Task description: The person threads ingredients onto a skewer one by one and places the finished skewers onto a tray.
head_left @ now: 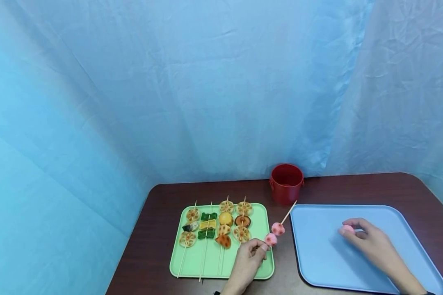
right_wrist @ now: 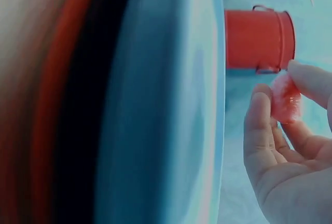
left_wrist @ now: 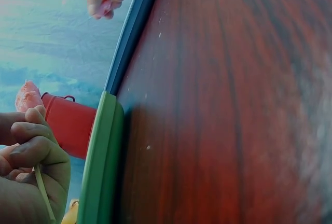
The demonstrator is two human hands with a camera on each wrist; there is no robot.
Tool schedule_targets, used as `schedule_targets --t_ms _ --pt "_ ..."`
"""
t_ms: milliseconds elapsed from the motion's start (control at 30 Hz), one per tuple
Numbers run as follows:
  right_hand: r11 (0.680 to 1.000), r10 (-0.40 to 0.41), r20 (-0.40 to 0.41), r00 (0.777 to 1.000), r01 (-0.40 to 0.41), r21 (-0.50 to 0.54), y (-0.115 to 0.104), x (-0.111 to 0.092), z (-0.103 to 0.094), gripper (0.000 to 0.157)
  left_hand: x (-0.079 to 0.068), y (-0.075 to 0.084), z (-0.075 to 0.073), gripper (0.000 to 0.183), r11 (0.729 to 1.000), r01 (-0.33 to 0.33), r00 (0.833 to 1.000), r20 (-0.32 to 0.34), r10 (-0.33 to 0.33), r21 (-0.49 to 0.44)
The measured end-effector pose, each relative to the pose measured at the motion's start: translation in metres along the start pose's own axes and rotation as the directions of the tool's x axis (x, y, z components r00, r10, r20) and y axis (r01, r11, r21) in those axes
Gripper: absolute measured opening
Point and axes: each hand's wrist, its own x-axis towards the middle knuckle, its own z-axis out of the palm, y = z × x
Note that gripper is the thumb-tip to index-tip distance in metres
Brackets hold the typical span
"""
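My left hand grips a wooden skewer that slants up to the right, over the right edge of the green tray. Two pink toy meatballs are threaded on it, the lower one right at my fingertips. In the left wrist view the skewer's lower end sticks out below the curled fingers. Over the blue tray, my right hand pinches another pink meatball between thumb and fingers. The fingers partly cover that piece in the head view.
Several loaded skewers lie side by side on the green tray, with lotus root slices, green and yellow pieces and a mushroom slice. A red bucket stands at the back of the dark wooden table, before a blue curtain.
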Motion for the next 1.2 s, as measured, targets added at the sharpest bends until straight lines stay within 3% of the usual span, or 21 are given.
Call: schedule_targets --t_ms 100,233,400,767,1000,1200 --pt "0.990 0.012 0.013 1.000 -0.013 0.139 -0.007 0.003 0.008 0.052 0.000 0.000 0.001 0.023 1.000 0.003 1.000 -0.001 -0.003 0.000" --pt "0.952 0.039 0.064 0.997 -0.056 0.302 -0.017 0.007 0.016 0.057 0.001 -0.001 0.002 0.023 1.000 0.007 1.000 0.000 -0.007 -0.006" --pt "0.938 0.051 0.084 0.995 -0.076 0.339 -0.025 0.011 0.024 0.061 0.001 -0.002 0.004 0.022 1.000 0.014 1.000 -0.003 -0.014 0.003" --pt "0.833 0.097 0.174 0.980 -0.176 0.524 -0.047 0.020 0.033 0.073 -0.002 -0.004 0.008 0.020 1.000 -0.019 1.000 -0.007 0.019 0.008" --pt "0.762 0.095 0.128 0.987 -0.155 0.629 -0.055 0.025 0.035 0.072 -0.003 -0.002 0.010 0.019 1.000 0.009 1.000 -0.004 -0.009 0.003" --pt "0.690 0.066 0.085 0.994 -0.107 0.715 -0.061 0.027 0.033 0.059 -0.004 0.000 0.011 0.020 1.000 0.010 1.000 0.023 -0.010 0.003"
